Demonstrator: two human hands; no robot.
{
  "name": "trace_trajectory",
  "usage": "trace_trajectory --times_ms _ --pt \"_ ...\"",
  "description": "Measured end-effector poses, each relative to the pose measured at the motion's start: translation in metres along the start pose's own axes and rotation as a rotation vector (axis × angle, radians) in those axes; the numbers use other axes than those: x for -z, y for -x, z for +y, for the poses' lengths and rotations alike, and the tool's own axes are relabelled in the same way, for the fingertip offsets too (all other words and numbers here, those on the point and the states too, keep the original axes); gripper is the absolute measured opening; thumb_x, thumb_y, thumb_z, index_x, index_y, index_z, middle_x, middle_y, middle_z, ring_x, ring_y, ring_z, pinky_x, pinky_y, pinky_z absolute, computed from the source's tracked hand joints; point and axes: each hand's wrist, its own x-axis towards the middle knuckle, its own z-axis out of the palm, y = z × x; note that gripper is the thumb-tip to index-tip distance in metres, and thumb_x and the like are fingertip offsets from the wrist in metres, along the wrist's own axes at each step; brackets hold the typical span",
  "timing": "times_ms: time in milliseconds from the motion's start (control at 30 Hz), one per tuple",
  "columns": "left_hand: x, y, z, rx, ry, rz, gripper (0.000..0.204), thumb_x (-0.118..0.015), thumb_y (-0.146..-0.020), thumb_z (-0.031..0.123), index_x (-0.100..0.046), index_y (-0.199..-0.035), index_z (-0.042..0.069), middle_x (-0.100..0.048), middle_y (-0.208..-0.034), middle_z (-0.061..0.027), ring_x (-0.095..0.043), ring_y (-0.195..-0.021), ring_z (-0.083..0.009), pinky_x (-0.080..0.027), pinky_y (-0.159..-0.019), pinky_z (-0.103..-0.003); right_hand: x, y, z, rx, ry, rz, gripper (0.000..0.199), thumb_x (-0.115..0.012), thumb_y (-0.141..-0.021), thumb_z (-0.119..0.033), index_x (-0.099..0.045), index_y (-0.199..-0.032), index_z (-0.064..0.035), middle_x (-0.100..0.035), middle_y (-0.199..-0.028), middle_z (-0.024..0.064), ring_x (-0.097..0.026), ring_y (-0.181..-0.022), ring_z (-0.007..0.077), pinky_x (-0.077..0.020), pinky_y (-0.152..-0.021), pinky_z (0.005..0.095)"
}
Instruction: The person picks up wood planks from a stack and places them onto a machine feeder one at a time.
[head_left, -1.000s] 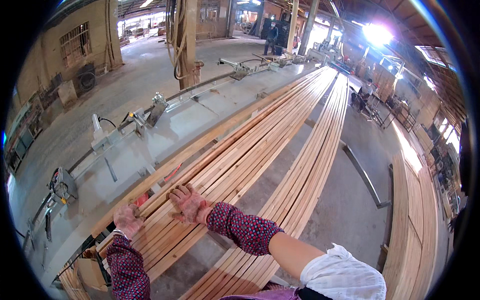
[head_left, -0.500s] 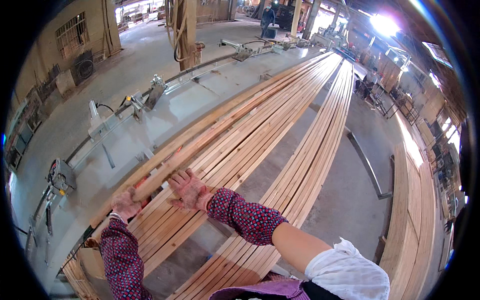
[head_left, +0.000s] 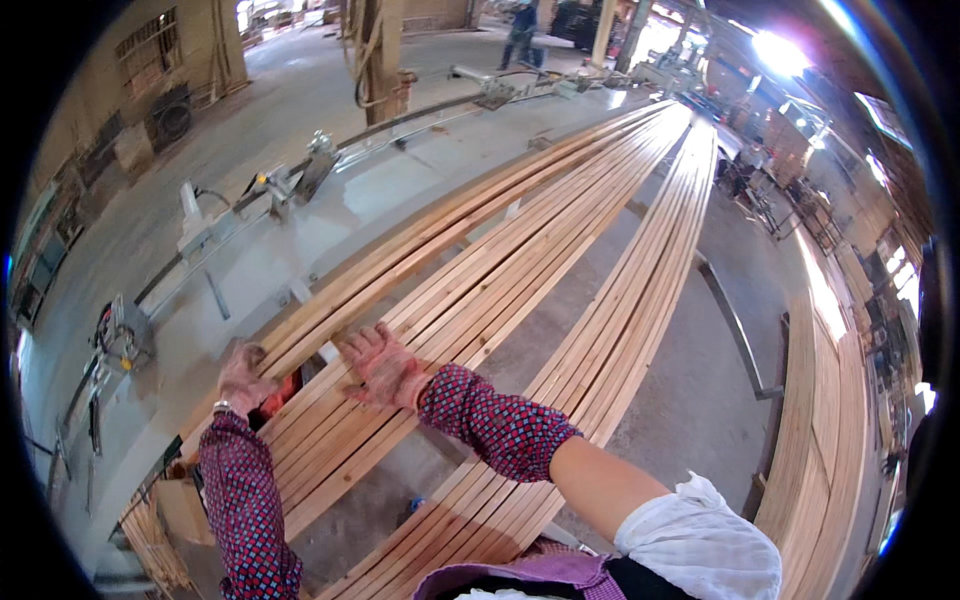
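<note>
In the workshop, a grey machine bed (head_left: 350, 225) crosses the frame's left side. At lower left, your left hand (head_left: 243, 378) bends at two boards' (head_left: 430, 245) ends; whether it grips, I cannot tell. Your right hand (head_left: 382, 367), left of centre, rests fingers-spread on the board row (head_left: 500, 285).

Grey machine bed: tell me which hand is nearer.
Left. The left hand is at the ends of boards beside the bed; the right hand is farther right, spread on other boards.
</note>
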Motion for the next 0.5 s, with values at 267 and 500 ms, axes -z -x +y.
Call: trace_trajectory --times_ms 267,500 --pt "-0.008 0.017 -0.012 0.036 -0.393 0.019 0.073 -0.084 -0.068 0.035 -0.062 -0.132 0.009 -0.064 -0.126 -0.0189 -0.058 -0.125 -0.0393 -0.050 -0.106 -0.047 0.014 -0.017 -0.015 0.009 -0.090 -0.096 0.089 -0.078 -0.074 -0.056 -0.056 -0.140 -0.0004 -0.057 -0.140 0.0163 -0.048 -0.137 0.0371 -0.0319 -0.118 0.0555" --pt "-0.014 0.032 -0.005 -0.118 -0.348 0.202 0.057 -0.079 -0.067 0.020 -0.060 -0.120 0.009 -0.066 -0.119 -0.0166 -0.066 -0.112 -0.0380 -0.055 -0.095 -0.046 -0.010 -0.014 -0.009 0.078 -0.040 0.190 0.085 -0.072 -0.064 -0.061 -0.059 -0.122 -0.0004 -0.057 -0.119 0.0116 -0.051 -0.120 0.0321 -0.0349 -0.107 0.0491"
